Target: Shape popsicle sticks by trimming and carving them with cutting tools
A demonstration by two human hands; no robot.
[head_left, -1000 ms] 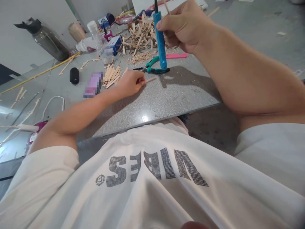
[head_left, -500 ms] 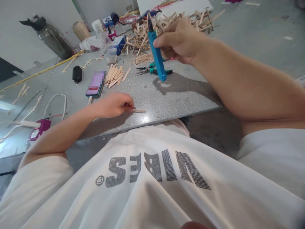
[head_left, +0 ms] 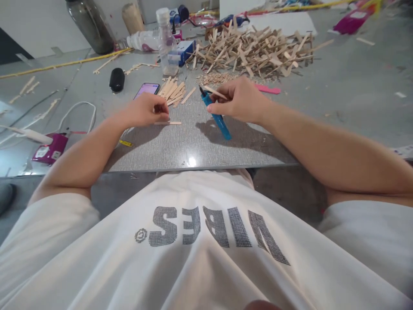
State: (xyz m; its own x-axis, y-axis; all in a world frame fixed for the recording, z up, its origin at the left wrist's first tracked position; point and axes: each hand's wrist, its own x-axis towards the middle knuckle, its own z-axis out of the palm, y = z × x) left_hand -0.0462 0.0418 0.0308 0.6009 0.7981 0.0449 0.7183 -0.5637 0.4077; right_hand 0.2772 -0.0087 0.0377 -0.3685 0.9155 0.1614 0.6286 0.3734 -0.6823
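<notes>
My right hand [head_left: 240, 102] grips a blue glue gun [head_left: 217, 116] tilted with its black tip up-left, and a thin wooden stick [head_left: 215, 92] is pinched between the same fingers. My left hand [head_left: 146, 111] rests on the grey board [head_left: 193, 146], fingertips pressing the left end of a flat wooden stick [head_left: 168, 123] that lies on the board. A small stack of flat sticks [head_left: 173, 91] lies just beyond the left hand.
A big heap of glued wooden sticks [head_left: 254, 49] and a patch of chips [head_left: 214, 78] lie farther back. A phone [head_left: 147, 89], a black cylinder [head_left: 116, 79], a plastic bottle [head_left: 165, 36], a dark flask [head_left: 92, 26], a white cable [head_left: 77, 113] and a pink strip [head_left: 267, 89] surround the board.
My right hand has lowered the glue gun from upright to a tilt near the board. The left hand with its stick sits nearer the board's middle. The view has tipped upward.
</notes>
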